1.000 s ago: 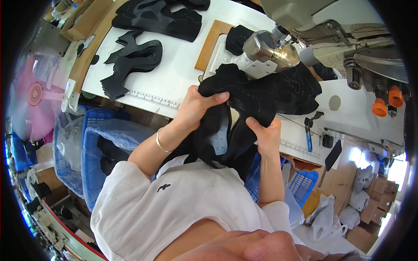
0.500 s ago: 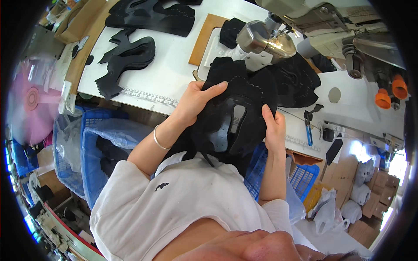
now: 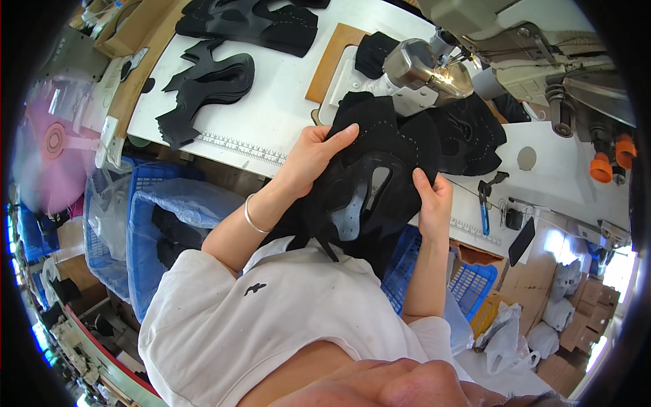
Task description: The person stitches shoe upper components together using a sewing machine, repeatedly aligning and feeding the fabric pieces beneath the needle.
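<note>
A black shoe upper (image 3: 369, 136) with dashed white marking lines is stretched between my two hands, just in front of the sewing machine (image 3: 420, 71). My left hand (image 3: 313, 157) pinches its left edge, thumb on top and fingers underneath. On the opposite edge, my right hand (image 3: 434, 203) grips it the same way, its fingers mostly hidden behind. A smooth overlay with a long opening shows on the lower part, which hangs close to my shirt. More black upper pieces (image 3: 468, 139) lie to the right, beside the machine.
Stacked black cut parts (image 3: 213, 85) and marked uppers (image 3: 251, 27) lie on the white table at the left. A ruler strip (image 3: 241, 149) runs along its front edge. Blue-handled snips (image 3: 484, 214) rest at the right. Below stands a lined blue crate (image 3: 139, 264); a pink fan (image 3: 53, 141) is far left.
The view has shifted slightly, so the table and machine appear a little farther right. Both hands keep their hold on the shoe upper, which is turned slightly.
</note>
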Demonstrator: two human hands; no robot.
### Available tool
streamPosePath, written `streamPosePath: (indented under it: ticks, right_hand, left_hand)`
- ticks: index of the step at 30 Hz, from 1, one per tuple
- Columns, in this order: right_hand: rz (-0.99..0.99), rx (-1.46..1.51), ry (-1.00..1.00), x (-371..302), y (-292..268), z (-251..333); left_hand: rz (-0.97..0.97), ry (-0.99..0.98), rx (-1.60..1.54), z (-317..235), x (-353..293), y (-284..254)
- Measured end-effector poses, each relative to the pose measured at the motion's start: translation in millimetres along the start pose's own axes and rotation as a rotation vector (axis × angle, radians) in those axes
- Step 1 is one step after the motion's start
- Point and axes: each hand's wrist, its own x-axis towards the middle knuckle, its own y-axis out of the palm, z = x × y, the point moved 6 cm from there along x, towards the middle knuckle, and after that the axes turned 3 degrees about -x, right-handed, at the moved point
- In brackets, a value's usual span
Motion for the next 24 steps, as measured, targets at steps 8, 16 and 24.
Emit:
streamPosePath:
  ticks: [8, 16, 24]
  right_hand:
    - [0.046, 0.096, 0.031, 5.9, 6.1, -1.6]
    - [-0.042, 0.181, -0.084, 8.8, 10.6, -1.3]
    - [0.05, 0.09, -0.056, 9.7, 8.8, -9.7]
  left_hand:
    - [0.018, 0.003, -0.003, -7.6, -5.7, 3.4]
    - [0.088, 0.031, -0.037, -14.0, -3.4, 1.4]
    - [0.067, -0.041, -0.092, -22.2, -10.7, -9.3]
